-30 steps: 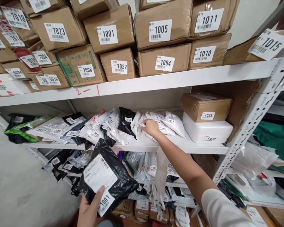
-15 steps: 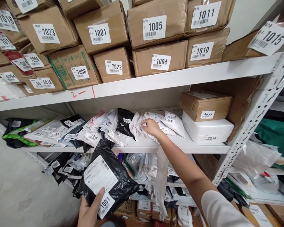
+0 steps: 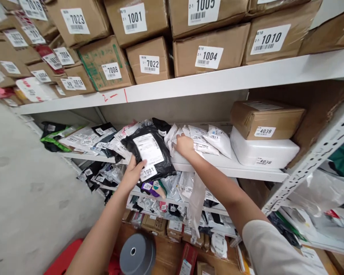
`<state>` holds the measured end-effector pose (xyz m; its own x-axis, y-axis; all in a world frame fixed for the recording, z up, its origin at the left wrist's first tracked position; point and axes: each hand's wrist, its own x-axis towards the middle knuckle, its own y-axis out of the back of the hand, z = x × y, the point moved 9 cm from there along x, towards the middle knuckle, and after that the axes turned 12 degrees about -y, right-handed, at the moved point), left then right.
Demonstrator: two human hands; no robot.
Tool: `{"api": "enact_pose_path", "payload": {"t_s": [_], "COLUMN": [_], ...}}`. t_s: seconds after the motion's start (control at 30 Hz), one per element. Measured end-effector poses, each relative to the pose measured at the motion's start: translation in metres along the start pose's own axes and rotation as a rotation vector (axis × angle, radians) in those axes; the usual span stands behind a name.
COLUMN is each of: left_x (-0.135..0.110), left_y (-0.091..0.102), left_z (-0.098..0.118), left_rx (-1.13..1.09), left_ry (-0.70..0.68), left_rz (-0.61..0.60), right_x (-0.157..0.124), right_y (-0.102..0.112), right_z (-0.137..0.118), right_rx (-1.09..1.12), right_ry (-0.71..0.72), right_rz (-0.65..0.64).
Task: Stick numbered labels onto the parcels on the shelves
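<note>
My left hand (image 3: 132, 172) grips the lower edge of a black plastic parcel (image 3: 149, 152) with a white label numbered 1001, held up against the row of bagged parcels on the middle shelf (image 3: 235, 172). My right hand (image 3: 184, 146) rests among the white bagged parcels (image 3: 206, 139) on that shelf, its fingers curled and pushing a few of them aside. The black parcel sits just left of my right hand, nearly touching it.
Brown cartons (image 3: 209, 55) with numbered labels fill the upper shelf. A carton marked 4039 (image 3: 265, 120) lies on a white box (image 3: 263, 152) at the right of the middle shelf. More bags crowd the lower shelf (image 3: 172, 191). A grey round object (image 3: 137, 254) and something red (image 3: 64, 259) stand near the floor.
My left hand has lifted the black parcel from waist height up to the middle shelf, beside my right hand. The view has shifted downward and closer to the shelf.
</note>
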<state>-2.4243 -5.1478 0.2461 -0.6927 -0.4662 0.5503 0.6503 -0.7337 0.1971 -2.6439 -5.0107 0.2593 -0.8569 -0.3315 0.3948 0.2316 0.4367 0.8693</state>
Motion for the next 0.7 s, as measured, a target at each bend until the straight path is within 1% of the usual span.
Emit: {"api": "enact_pose_path", "payload": {"t_s": [0.1,0.2,0.27,0.37,0.47,0.53,0.6,0.7], "left_x": [0.023,0.041,0.052,0.069,0.087,0.100,0.114,0.132], "left_y": [-0.026,-0.047,-0.061,-0.091,-0.129,-0.157,-0.181,-0.206], "left_z": [0.015,0.028,0.036,0.047,0.056,0.057,0.050,0.032], "left_rx": [0.116,0.350,0.551,0.840,0.969,1.006,1.041,1.071], "left_ry": [-0.127,-0.193,-0.196,-0.166,-0.149,-0.135,-0.102,-0.048], "left_rz": [-0.148,-0.221,-0.257,-0.356,-0.430,-0.472,-0.529,-0.615], "right_x": [-0.001,-0.003,-0.006,-0.009,-0.011,-0.012,-0.013,-0.015], "right_y": [0.005,0.014,0.019,0.025,0.029,0.032,0.034,0.034], "right_z": [0.010,0.022,0.028,0.035,0.042,0.047,0.052,0.056], "right_rx": [0.035,0.059,0.072,0.088,0.104,0.136,0.172,0.194], "right_ry": [-0.036,-0.065,-0.081,-0.100,-0.110,-0.119,-0.129,-0.117], "right_rz": [-0.003,0.016,0.031,0.049,0.065,0.083,0.096,0.083]}}
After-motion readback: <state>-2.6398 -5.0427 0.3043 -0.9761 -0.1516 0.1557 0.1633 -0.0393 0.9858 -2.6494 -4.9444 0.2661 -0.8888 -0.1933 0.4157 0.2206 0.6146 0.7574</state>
